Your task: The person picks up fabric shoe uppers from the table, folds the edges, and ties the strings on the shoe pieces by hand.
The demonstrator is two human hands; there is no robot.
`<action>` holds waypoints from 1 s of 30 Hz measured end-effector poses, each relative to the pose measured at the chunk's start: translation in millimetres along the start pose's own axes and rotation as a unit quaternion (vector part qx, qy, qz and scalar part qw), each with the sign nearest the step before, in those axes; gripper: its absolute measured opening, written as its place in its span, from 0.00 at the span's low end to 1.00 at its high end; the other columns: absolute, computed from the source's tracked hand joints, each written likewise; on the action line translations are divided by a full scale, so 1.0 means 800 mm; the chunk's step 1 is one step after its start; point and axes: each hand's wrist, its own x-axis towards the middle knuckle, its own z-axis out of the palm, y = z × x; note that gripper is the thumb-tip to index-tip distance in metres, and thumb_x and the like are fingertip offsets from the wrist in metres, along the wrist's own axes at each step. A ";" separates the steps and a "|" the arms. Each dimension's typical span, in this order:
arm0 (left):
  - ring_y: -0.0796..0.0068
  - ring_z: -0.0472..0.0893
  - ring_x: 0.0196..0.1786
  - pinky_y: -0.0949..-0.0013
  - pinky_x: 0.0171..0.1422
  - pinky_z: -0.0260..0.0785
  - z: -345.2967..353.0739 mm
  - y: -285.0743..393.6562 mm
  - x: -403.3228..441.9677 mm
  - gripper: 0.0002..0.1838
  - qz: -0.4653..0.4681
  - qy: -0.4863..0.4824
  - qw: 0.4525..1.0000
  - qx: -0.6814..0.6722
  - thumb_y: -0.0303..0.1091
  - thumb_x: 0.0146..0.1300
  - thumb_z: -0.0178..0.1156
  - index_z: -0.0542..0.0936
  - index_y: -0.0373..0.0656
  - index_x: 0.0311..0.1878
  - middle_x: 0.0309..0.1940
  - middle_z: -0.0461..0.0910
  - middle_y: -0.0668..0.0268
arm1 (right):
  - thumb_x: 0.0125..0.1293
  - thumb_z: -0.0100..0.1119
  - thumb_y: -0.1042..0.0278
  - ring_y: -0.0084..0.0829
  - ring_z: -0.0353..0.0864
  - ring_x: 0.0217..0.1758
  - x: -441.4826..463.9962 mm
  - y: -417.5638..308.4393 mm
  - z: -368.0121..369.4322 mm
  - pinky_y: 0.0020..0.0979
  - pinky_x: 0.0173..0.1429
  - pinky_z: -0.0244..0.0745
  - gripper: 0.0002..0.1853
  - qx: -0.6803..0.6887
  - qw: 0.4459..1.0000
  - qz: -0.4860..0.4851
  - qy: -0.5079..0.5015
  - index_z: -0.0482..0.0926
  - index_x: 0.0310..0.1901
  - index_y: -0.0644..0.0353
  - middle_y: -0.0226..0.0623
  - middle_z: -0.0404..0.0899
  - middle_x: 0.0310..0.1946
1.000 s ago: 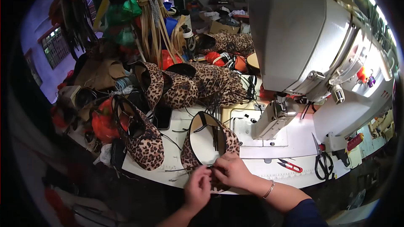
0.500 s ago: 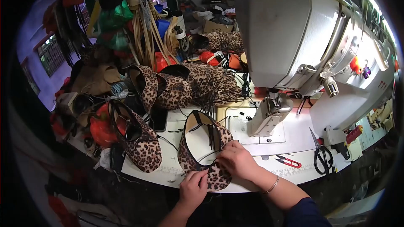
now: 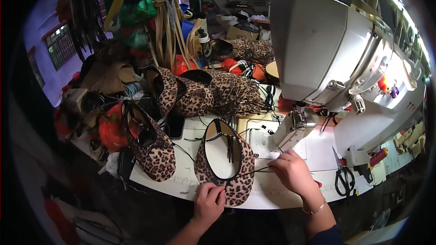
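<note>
Two hands in view: with the left hand (image 3: 209, 203), pinching the near edge of one leopard-print fabric visor with black edging (image 3: 239, 190); with the right hand (image 3: 293, 172), off to the right, pinching one thin black cord (image 3: 261, 169) in a closed grip, tip hidden between the fingers. Open-centred visor at the near edge of the white surface (image 3: 272, 197). To its left, one more leopard-print visor (image 3: 156, 165); farther back, a bunched row of leopard-print pieces (image 3: 231, 90), too overlapped to count. On the right, one large pale sewing machine (image 3: 313, 41), cut off by no hand; nearer, one pair of black-handled scissors (image 3: 346, 179). Behind the right wrist, only a sliver of one red tool (image 3: 319, 184). Left of centre, one black flat rectangular object (image 3: 175, 126), partly covered.
</note>
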 end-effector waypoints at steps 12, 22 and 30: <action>0.75 0.81 0.26 0.74 0.33 0.72 -0.007 0.048 -0.027 0.09 -0.168 -0.232 0.915 -0.285 0.30 0.69 0.55 0.82 0.42 0.48 0.24 0.80 0.65 | 0.71 0.53 0.70 0.21 0.76 0.30 -0.024 -0.037 0.070 0.20 0.28 0.70 0.10 0.850 0.389 0.351 0.051 0.75 0.51 0.60 0.29 0.76 0.29; 0.60 0.82 0.30 0.65 0.34 0.74 -0.013 0.023 -0.013 0.07 -0.099 -0.256 0.956 -0.104 0.32 0.61 0.63 0.82 0.41 0.41 0.28 0.81 0.60 | 0.47 0.67 0.74 0.38 0.77 0.43 -0.047 -0.086 0.058 0.35 0.48 0.70 0.19 0.223 0.974 -0.025 0.023 0.83 0.44 0.54 0.34 0.77 0.34; 0.59 0.77 0.36 0.61 0.41 0.70 -0.020 0.006 0.019 0.10 -0.023 -0.047 0.999 -0.007 0.28 0.47 0.72 0.82 0.42 0.34 0.32 0.76 0.63 | 0.46 0.66 0.78 0.39 0.74 0.35 -0.047 -0.060 0.064 0.36 0.43 0.71 0.12 0.134 0.985 0.095 0.054 0.83 0.35 0.56 0.35 0.75 0.26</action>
